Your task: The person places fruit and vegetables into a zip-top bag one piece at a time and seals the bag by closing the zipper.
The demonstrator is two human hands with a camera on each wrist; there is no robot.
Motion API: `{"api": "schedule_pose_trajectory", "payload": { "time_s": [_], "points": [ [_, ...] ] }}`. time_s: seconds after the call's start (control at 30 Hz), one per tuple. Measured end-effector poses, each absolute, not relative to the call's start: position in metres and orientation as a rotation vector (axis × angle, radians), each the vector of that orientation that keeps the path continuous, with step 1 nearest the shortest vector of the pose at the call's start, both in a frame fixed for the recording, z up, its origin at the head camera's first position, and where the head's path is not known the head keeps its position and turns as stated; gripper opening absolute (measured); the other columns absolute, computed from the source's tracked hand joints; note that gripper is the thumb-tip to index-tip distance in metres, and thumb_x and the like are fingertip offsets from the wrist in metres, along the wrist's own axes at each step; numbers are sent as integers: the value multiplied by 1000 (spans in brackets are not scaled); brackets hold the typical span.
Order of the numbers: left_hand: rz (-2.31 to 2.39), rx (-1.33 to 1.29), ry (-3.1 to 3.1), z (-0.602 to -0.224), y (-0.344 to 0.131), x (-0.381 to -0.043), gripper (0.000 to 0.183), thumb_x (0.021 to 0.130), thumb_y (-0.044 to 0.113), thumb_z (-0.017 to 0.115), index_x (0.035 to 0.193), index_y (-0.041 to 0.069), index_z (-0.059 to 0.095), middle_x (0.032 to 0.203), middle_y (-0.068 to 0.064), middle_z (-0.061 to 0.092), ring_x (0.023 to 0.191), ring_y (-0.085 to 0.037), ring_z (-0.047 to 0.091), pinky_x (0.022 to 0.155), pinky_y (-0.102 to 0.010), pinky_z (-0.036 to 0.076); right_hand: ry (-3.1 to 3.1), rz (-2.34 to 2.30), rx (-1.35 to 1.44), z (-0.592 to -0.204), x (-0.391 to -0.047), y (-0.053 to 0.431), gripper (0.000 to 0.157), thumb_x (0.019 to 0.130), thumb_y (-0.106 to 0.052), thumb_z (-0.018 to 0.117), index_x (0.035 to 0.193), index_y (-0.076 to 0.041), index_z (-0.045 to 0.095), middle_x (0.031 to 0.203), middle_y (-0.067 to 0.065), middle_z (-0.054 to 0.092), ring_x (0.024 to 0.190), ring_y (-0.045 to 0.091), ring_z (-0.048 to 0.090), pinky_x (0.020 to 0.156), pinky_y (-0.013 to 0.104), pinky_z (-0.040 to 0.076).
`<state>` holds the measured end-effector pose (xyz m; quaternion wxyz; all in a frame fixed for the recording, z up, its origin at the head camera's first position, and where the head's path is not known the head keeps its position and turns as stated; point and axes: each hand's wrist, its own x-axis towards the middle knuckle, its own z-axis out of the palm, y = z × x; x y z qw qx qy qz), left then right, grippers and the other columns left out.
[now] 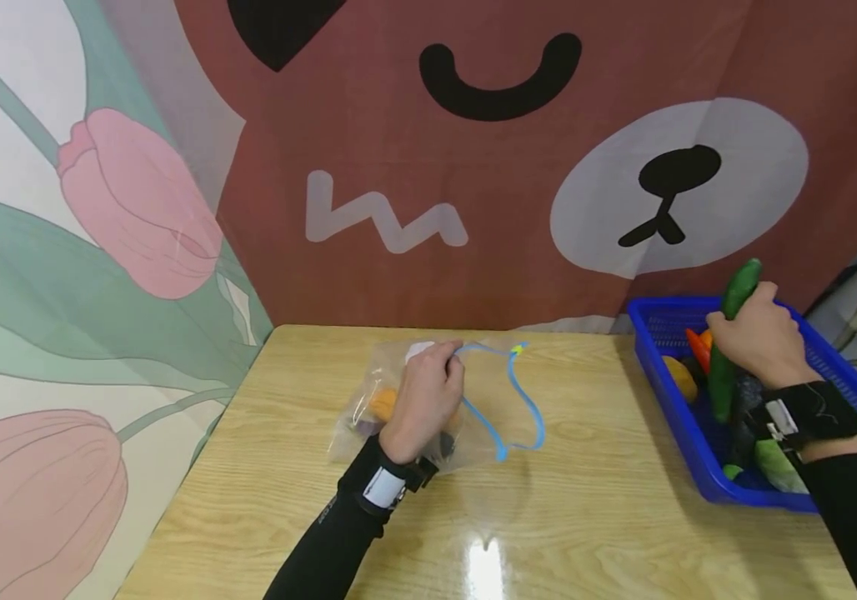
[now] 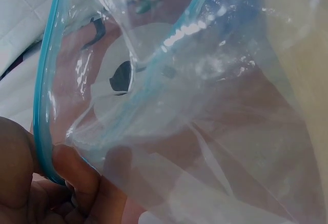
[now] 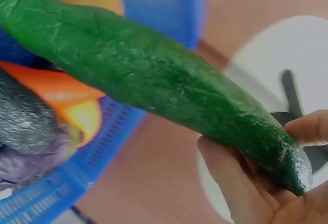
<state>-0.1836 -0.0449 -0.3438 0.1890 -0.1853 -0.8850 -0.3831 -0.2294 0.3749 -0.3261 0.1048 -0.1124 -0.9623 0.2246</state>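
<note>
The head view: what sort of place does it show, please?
Probably an indoor table arranged for display or practice, rather than a real kitchen: a wood-grain table stands before what looks like printed cloth with a cartoon face and tulips, and a blue basket holds vegetables.

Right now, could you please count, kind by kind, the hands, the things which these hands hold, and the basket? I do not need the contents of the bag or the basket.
Hands: 2, the left hand and the right hand
Bag: 1, the clear bag
Vegetable held: 1, the green cucumber
Basket: 1, the blue basket
Total: 5
</note>
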Motion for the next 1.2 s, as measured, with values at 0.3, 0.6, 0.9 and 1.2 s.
{"api": "schedule_pose_trajectory", "payload": {
  "time_s": [0.3,0.6,0.9,1.2],
  "points": [
    [-1079,-532,-2475,-345,-44,-184,28,93,4,48,113,-4,66,94,-9,65,70,-16,54,59,-26,45,-2707,828,-288,-301,-202,355,69,90,-35,47,132,12,17,89,32,45,64,41,55,43,39,42],
    [-1096,-531,-2484,-345,-43,-185,28,94,7,47,113,-2,66,85,-5,62,65,-13,51,54,-23,42,-2627,988,-224,-283,-180,321,61,93,-37,50,129,2,19,101,27,49,55,13,54,43,32,45],
    [-1094,-534,-2479,-345,-43,-185,28,94,7,47,113,-4,66,83,-4,61,64,-14,50,52,-24,41,-2267,1565,289,-287,-163,273,32,96,-9,51,118,-18,29,93,-5,62,73,3,66,55,25,53],
    [-1069,-516,-2481,-344,-43,-185,28,94,7,47,113,-3,66,94,-8,66,73,-16,55,66,-28,47,-1833,2014,632,-299,-158,224,32,94,7,47,119,-8,34,95,10,64,79,18,69,60,29,54]
  ]
}}
